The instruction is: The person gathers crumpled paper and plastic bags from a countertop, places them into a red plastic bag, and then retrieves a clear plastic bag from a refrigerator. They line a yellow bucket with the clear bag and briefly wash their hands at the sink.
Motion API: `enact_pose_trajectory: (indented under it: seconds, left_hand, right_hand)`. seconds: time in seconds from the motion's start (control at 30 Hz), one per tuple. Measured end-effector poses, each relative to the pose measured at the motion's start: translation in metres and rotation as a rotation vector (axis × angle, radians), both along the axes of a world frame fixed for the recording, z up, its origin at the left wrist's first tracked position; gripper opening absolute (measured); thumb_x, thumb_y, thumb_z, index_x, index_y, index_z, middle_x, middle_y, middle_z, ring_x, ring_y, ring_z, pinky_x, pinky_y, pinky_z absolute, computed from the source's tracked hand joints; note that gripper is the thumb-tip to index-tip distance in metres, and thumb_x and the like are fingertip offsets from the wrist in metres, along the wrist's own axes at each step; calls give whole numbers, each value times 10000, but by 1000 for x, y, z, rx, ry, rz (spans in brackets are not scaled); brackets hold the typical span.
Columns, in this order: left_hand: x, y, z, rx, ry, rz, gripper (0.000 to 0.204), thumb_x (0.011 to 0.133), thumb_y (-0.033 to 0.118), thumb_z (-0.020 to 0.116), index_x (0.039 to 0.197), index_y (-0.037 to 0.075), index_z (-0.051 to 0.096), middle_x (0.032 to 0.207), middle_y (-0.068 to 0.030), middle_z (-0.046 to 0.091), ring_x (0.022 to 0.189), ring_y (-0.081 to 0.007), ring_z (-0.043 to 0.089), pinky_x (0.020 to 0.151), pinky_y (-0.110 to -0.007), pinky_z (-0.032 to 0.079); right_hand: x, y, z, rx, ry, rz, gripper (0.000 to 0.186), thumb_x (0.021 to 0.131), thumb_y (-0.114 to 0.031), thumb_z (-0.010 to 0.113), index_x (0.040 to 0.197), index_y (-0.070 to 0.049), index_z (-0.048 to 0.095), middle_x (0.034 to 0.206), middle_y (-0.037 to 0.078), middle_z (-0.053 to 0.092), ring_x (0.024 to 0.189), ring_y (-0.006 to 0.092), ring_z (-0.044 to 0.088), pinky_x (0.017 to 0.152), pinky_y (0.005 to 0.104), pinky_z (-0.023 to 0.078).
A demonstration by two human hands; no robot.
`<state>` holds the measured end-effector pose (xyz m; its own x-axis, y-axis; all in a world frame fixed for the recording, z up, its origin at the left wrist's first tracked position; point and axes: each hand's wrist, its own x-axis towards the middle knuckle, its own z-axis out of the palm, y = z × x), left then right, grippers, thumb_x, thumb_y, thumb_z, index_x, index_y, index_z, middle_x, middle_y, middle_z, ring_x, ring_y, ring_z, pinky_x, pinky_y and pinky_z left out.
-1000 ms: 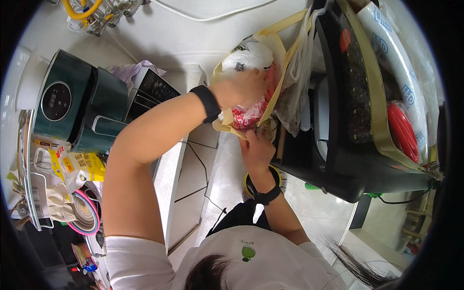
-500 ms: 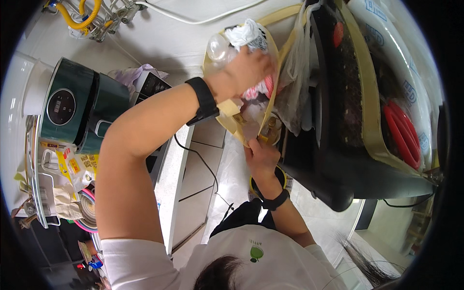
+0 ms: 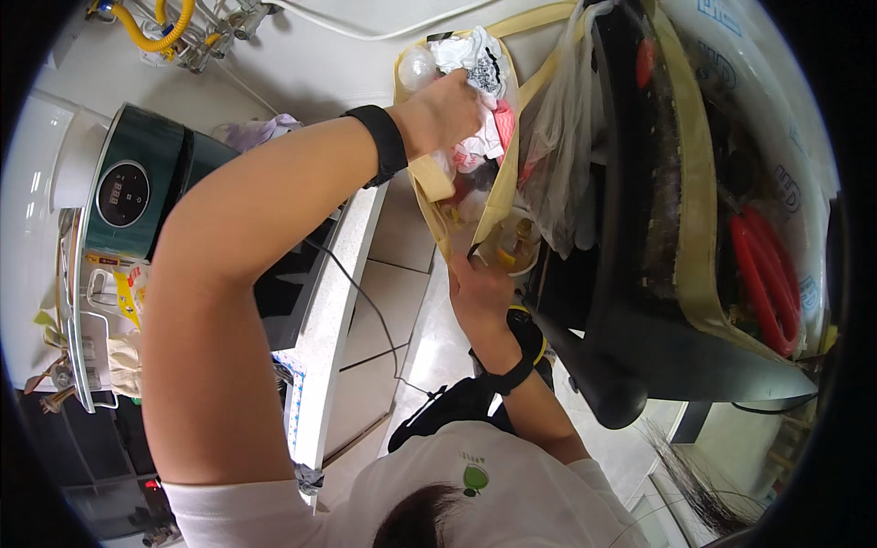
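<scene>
A yellow tote bag [image 3: 507,169] hangs beside the black appliance, stuffed with crumpled white bags [image 3: 477,51], a clear plastic bundle [image 3: 417,68] and pink-and-red plastic [image 3: 503,122]. My left hand [image 3: 447,115] is inside its upper part, fingers curled among the bags; what they hold is hidden. My right hand [image 3: 480,290] grips the bag's lower rim, beside a clear container with yellowish contents [image 3: 510,243]. Sheer grey plastic bags [image 3: 557,173] hang just right of the tote.
A green appliance with round display [image 3: 137,155] and a wire shelf [image 3: 82,338] stand left. A black appliance [image 3: 630,356] fills the right, with a red item [image 3: 767,283]. Yellow hose [image 3: 164,32] is top left; a black cord [image 3: 365,301] trails below.
My left hand has moved up within the tote among the bags, exposing more white and pink plastic. My right hand stays at the rim, now slightly farther left than half a second ago.
</scene>
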<state>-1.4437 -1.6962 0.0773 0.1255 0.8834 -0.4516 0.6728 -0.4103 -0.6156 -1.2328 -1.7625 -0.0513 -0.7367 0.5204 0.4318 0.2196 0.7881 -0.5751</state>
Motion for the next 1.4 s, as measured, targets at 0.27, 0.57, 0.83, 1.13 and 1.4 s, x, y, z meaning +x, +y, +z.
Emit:
enact_pose_trajectory:
  seconds: [0.27,0.57,0.83,1.13,1.4]
  left_hand:
    - [15,-23,-48,-130,-337,-307,164,683,193,588,820,106,612,726,-62,595,655,-211,614,561,-345,474]
    - [12,-20,-103,410,-1055,1012,191,745,162,631,840,-4,637,756,-209,627,720,-333,632,657,-378,506]
    - [9,-36,-106,-216,-769,444,199,698,170,644,799,2,678,781,-151,661,701,-273,640,643,-369,510]
    - [9,-23,-121,141,-704,909,277,838,205,441,881,19,641,828,-173,656,792,-300,638,699,-371,507]
    - [-1,-31,-121,53,-1397,1360,251,868,201,462,959,27,620,926,-120,639,849,-224,614,738,-317,491]
  right_hand:
    - [5,7,0,10,38,49,222,640,-83,662,801,-134,517,616,46,504,463,255,501,441,357,404]
    - [12,10,-2,8,-4,31,177,682,-100,653,779,-132,510,589,52,497,462,257,505,446,362,407]
    - [22,20,-5,-64,-86,80,151,749,-137,634,746,-112,484,601,92,524,522,311,545,459,408,417]
    - [30,33,3,-98,-152,67,150,797,-153,620,744,-107,487,585,111,542,518,318,562,461,397,433]
    - [36,31,10,-143,-71,108,167,784,-136,634,724,-92,484,590,117,538,538,319,562,483,384,438]
